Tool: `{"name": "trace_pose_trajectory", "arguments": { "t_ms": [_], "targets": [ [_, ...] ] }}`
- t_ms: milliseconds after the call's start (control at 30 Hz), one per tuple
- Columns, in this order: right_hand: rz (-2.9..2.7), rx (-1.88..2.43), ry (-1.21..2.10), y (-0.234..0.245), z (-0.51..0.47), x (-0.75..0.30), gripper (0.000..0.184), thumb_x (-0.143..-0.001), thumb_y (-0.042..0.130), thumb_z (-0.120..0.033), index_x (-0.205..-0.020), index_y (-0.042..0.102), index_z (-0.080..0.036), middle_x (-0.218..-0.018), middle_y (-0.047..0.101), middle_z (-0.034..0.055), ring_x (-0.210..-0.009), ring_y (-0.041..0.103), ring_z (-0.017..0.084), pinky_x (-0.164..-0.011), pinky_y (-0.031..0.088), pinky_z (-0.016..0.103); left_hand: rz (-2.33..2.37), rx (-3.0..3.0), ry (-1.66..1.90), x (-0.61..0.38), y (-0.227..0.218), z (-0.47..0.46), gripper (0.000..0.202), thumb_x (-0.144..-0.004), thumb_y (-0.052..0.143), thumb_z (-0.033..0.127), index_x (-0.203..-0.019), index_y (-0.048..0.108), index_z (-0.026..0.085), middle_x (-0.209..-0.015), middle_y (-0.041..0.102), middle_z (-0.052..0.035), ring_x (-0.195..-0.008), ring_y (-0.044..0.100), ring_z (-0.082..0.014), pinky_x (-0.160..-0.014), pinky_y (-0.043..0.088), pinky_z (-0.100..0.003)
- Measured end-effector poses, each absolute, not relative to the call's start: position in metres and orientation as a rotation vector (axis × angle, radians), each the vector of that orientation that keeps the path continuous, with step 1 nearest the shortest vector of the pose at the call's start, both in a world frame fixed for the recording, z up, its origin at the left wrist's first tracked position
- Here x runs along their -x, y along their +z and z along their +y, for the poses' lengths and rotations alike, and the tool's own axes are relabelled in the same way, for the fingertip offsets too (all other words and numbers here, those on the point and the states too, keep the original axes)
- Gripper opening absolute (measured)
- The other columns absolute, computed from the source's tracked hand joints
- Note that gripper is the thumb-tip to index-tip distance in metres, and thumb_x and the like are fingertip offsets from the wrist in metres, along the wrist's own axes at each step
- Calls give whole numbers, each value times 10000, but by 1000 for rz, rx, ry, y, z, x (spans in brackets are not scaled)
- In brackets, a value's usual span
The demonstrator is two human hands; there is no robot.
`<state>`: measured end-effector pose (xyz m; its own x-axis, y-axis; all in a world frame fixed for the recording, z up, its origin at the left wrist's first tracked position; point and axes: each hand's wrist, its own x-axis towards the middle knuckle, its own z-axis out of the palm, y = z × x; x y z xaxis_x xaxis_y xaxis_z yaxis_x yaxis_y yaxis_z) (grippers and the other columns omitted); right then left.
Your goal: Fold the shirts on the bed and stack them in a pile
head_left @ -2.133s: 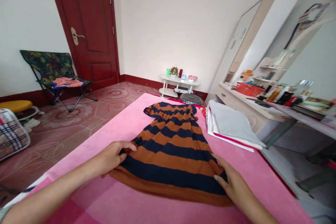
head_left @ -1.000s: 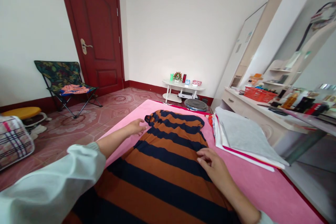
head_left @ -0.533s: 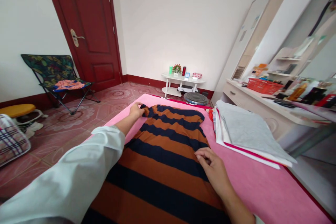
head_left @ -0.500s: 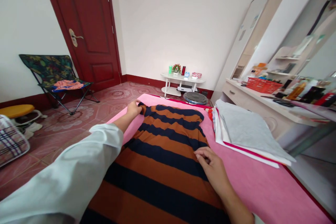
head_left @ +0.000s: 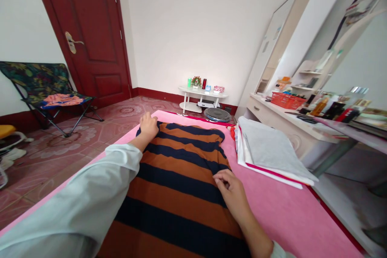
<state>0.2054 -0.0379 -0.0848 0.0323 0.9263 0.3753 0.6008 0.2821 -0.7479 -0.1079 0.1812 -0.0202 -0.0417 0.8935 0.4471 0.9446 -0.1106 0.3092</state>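
A garment with orange and navy stripes (head_left: pixel 181 177) lies spread on a pink-covered bed (head_left: pixel 281 209). My left hand (head_left: pixel 148 124) reaches far forward and is closed on the garment's far left corner. My right hand (head_left: pixel 230 189) rests on the garment's right edge near its middle, with the fingers curled and pinching the cloth.
A stack of folded clothes with a grey piece on top (head_left: pixel 269 147) sits on the bed to the right. A white dresser (head_left: pixel 290 119) with bottles and a red basket (head_left: pixel 286 100) stands beyond. A folding chair (head_left: pixel 45 88), a red door (head_left: pixel 87 36) and a small white table (head_left: pixel 202 96) are further off.
I leaned forward over the garment. My left hand went from its near left edge up to the far left corner, and my right hand moved up along the right edge.
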Motion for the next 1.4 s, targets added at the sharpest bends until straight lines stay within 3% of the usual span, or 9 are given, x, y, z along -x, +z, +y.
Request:
{"name": "trace_pose_trajectory", "arguments": {
  "t_ms": [233, 467, 600, 700, 833, 933, 1100, 1267, 1400],
  "targets": [
    [-1522, 1382, 490, -86, -37, -207, 160, -804, 526, -251, -849, 665, -185, -916, 620, 66, -773, 595, 179, -681, 482, 296, -1816, 2555, -629, 14, -64, 116, 455, -828, 541, 375, -1255, 558, 217, -1283, 546, -84, -1175, 497, -234, -1035, 344, -359],
    [-1208, 1465, 487, -95, -36, -220, 256, -764, 535, -341, -916, 633, -160, -996, 627, 110, -925, 614, 235, -662, 536, 315, -1811, 2561, -569, 3, -96, 91, 510, -915, 375, 445, -1364, 449, 216, -1464, 367, -102, -1377, 254, -274, -1120, 177, -464],
    [-1137, 1649, 603, -93, -10, -232, 420, -786, 462, -348, -1148, 508, -141, -966, 655, 117, -743, 661, 209, -437, 474, 250, -1796, 2557, -586, 6, -98, 95, 506, -914, 366, 461, -1357, 454, 232, -1463, 372, -87, -1376, 258, -269, -1120, 183, -456],
    [-1287, 1950, 536, -82, 22, -240, 490, -819, 456, -364, -1250, 449, -130, -812, 679, 90, -498, 606, 163, -409, 406, 246, -1791, 2551, -613, 6, -100, 96, 504, -910, 371, 463, -1351, 460, 236, -1460, 375, -86, -1372, 265, -268, -1120, 187, -452],
    [-1560, 2167, 254, -65, 54, -242, 319, -701, 651, -382, -935, 628, -167, -784, 682, 77, -683, 642, 193, -561, 410, 257, -1783, 2560, -638, 8, -101, 97, 502, -904, 384, 468, -1344, 469, 242, -1456, 382, -80, -1369, 273, -265, -1123, 191, -442],
    [-1599, 2168, 170, -51, 57, -241, 176, -655, 661, -368, -681, 613, -201, -695, 664, 36, -684, 622, 193, -570, 385, 256, -1785, 2561, -660, 9, -101, 98, 498, -901, 391, 467, -1340, 473, 246, -1450, 393, -74, -1366, 279, -263, -1123, 194, -438],
    [-1183, 2148, -125, -27, 46, -266, 196, -639, 601, -408, -709, 634, -228, -672, 649, 25, -648, 585, 208, -540, 355, 271, -1805, 2559, -658, 8, -100, 97, 494, -898, 397, 464, -1333, 480, 244, -1454, 384, -81, -1368, 272, -268, -1123, 189, -444],
    [-857, 2022, -83, -26, 46, -294, 266, -616, 599, -415, -750, 621, -187, -684, 647, 55, -619, 577, 219, -553, 392, 295, -1808, 2553, -683, 8, -100, 96, 494, -899, 392, 469, -1325, 491, 239, -1451, 388, -83, -1367, 275, -268, -1125, 187, -441],
    [-1139, 1651, -53, -31, 26, -248, 176, -670, 520, -292, -807, 567, -192, -865, 680, 84, -781, 623, 214, -696, 455, 305, -1809, 2563, -685, 9, -100, 96, 496, -896, 395, 474, -1324, 492, 242, -1450, 391, -77, -1364, 280, -265, -1127, 188, -435]
  ]
}}
